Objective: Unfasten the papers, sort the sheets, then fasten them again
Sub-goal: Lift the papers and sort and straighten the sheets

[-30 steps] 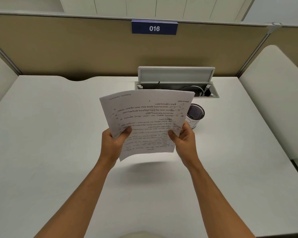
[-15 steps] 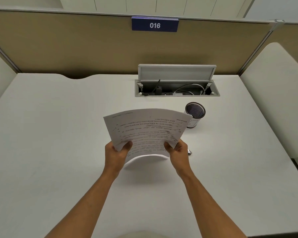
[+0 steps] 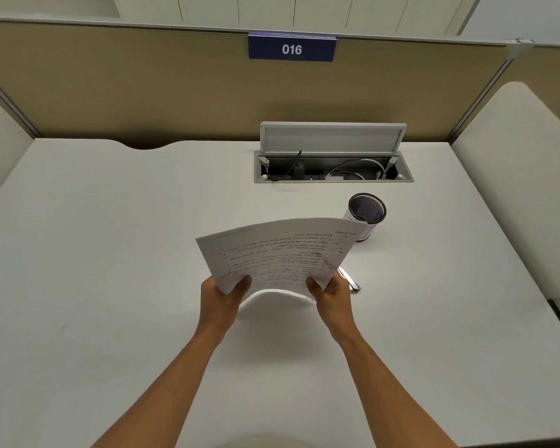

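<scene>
A stack of printed paper sheets (image 3: 282, 253) bows upward over the middle of the white desk (image 3: 110, 286), its text upside down to me. My left hand (image 3: 222, 300) grips the near left corner and my right hand (image 3: 332, 294) grips the near right corner, thumbs on top. The near edge of the stack touches or nearly touches the desk. A small shiny metal fastener (image 3: 349, 279) lies on the desk just right of my right hand, partly hidden by the paper.
A black mesh pen cup (image 3: 366, 215) with a white base stands behind the paper at right. Beyond it is an open cable box (image 3: 333, 169) with its lid up. Tan partitions (image 3: 143, 92) fence the desk's back and sides.
Both hands have lowered the sheets from chest height down toward the desk and tilted them flatter. The cable box and metal fastener have come into view behind and beside the paper.
</scene>
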A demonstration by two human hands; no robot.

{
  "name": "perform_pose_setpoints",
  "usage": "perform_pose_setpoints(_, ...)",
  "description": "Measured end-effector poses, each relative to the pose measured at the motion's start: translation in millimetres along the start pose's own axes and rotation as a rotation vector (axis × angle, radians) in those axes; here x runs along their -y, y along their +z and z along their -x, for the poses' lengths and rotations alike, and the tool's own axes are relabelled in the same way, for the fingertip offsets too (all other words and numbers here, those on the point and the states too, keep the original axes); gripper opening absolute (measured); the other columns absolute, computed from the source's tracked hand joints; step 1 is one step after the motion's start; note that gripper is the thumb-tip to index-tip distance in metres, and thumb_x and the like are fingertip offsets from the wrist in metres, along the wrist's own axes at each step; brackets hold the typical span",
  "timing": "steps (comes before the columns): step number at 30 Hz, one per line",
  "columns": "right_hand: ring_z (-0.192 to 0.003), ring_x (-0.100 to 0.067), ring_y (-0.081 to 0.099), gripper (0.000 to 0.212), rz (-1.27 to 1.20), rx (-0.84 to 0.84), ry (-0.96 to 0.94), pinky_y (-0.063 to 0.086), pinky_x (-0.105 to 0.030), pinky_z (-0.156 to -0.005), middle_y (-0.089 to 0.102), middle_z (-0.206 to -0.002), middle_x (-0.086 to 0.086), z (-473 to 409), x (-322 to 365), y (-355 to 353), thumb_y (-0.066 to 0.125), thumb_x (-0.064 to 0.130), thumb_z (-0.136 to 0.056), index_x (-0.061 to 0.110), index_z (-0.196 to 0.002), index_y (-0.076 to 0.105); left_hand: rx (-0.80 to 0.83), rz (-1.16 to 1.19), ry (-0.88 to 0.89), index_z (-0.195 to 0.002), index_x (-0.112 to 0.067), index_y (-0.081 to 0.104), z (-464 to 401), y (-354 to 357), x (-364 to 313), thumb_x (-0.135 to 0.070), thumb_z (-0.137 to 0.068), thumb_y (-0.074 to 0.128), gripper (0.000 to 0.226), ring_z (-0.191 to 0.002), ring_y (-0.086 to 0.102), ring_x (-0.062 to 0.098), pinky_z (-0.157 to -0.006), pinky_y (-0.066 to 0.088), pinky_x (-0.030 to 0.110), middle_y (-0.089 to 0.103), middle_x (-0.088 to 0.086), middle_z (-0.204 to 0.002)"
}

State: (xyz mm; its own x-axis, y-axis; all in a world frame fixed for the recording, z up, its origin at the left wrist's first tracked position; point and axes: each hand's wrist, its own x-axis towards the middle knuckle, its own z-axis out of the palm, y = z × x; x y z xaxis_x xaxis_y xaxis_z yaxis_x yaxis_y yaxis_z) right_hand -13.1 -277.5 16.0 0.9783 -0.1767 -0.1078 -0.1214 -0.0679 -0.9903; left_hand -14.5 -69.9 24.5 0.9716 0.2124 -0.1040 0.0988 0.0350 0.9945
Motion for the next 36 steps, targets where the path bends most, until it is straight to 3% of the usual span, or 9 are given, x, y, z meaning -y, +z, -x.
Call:
perform_pose_setpoints(5, -0.097, -0.001, 0.066, 0.046, 0.092, 0.012, 0.042, 0.054, -0.028, -0.088, 0.072, -0.102, 0.015, 3.8, -15.5, -1.6, 0.058, -0.002, -0.09, 0.042, -0.097, 0.066, 0.028, -0.027, -0.021, -0.098, -0.041, 0.067, 2.7, -0.5, 13.6, -0.002, -0.085, 0.072, 0.041, -0.094, 0.067, 0.013, -0.076, 0.059, 0.023, 0.072, -0.012, -0.097)
perform_pose_setpoints(9, -0.1, -0.003, 0.065, 0.049, 0.123, 0.032, 0.019, 0.053, -0.018, -0.085, 0.071, -0.102, 0.019, 0.7, -15.8, -5.3, 0.057, 0.0, -0.09, 0.048, -0.097, 0.066, 0.062, -0.047, -0.02, -0.097, -0.047, 0.067, -3.5, -5.2, 13.3, -0.008, -0.087, 0.072, 0.04, -0.095, 0.067, 0.005, -0.069, 0.056, 0.015, 0.071, -0.021, -0.094)
perform_pose_setpoints(14, -0.099, -0.002, 0.065, 0.036, 0.137, 0.048, 0.044, 0.053, -0.024, -0.086, 0.072, -0.103, 0.014, 0.8, -22.3, -7.1, 0.058, 0.001, -0.09, 0.033, -0.105, 0.067, 0.1, -0.071, -0.055, -0.101, -0.041, 0.066, -9.1, -9.6, 14.4, -0.014, -0.09, 0.069, 0.03, -0.092, 0.068, 0.001, -0.07, 0.056, 0.014, 0.073, -0.023, -0.097)
perform_pose_setpoints(18, -0.1, -0.003, 0.066, 0.03, 0.098, 0.076, 0.08, 0.054, -0.017, -0.081, 0.071, -0.109, 0.012, 1.3, -22.9, -9.1, 0.061, 0.007, -0.091, 0.024, -0.115, 0.066, 0.118, -0.067, -0.069, -0.107, -0.036, 0.066, -15.6, -16.7, 9.1, -0.017, -0.09, 0.069, 0.025, -0.089, 0.07, 0.004, -0.065, 0.056, 0.016, 0.074, -0.02, -0.099)
perform_pose_setpoints(20, -0.098, -0.002, 0.066, 0.031, 0.07, 0.104, 0.135, 0.055, -0.016, -0.078, 0.071, -0.108, 0.014, 1.8, -20.8, -8.5, 0.062, 0.008, -0.09, 0.026, -0.114, 0.066, 0.134, -0.074, -0.088, -0.107, -0.036, 0.065, -20.4, -19.1, 5.5, -0.019, -0.09, 0.069, 0.024, -0.087, 0.072, 0.007, -0.063, 0.057, 0.019, 0.074, -0.019, -0.099)
perform_pose_setpoints(25, -0.095, -0.018, 0.071, 0.033, -0.105, 0.177, 0.401, 0.057, -0.029, -0.075, 0.075, -0.106, 0.002, 1.3, -19.7, -3.4, 0.066, -0.001, -0.084, 0.017, -0.111, 0.068, 0.197, -0.101, -0.18, -0.107, -0.036, 0.067, -26.2, -30.0, 5.0, -0.042, -0.088, 0.068, 0.019, -0.09, 0.073, 0.01, -0.063, 0.057, 0.02, 0.075, -0.015, -0.104)
perform_pose_setpoints(29, -0.095, -0.023, 0.071, 0.033, -0.155, 0.192, 0.507, 0.057, -0.035, -0.075, 0.075, -0.105, 0.0, 4.6, -24.7, -0.5, 0.067, -0.002, -0.082, 0.017, -0.109, 0.068, 0.09, 0.043, -0.311, -0.103, -0.025, 0.07, -18.4, -45.9, 13.6, -0.064, -0.079, 0.061, 0.046, -0.093, 0.071, 0.02, -0.079, 0.054, 0.036, 0.075, 0.0, -0.105)
perform_pose_setpoints(31, -0.095, -0.023, 0.071, 0.033, -0.201, 0.171, 0.537, 0.057, -0.033, -0.071, 0.075, -0.106, -0.001, 5.6, -27.3, 0.3, 0.066, -0.003, -0.082, 0.016, -0.11, 0.068, -0.004, 0.18, -0.406, -0.107, -0.021, 0.069, -10.8, -53.2, 19.8, -0.067, -0.08, 0.06, 0.054, -0.089, 0.069, 0.021, -0.075, 0.051, 0.036, 0.076, 0.002, -0.099)
perform_pose_setpoints(36, -0.098, -0.026, 0.07, 0.03, -0.288, 0.117, 0.591, 0.057, -0.038, -0.075, 0.075, -0.106, -0.002, 5.1, -28.5, 7.0, 0.064, -0.004, -0.084, 0.016, -0.107, 0.068, -0.013, 0.454, -0.537, -0.103, -0.018, 0.075, 16.9, -45.5, 40.0, -0.056, -0.084, 0.059, 0.045, -0.087, 0.07, 0.026, -0.077, 0.057, 0.043, 0.074, 0.008, -0.095)
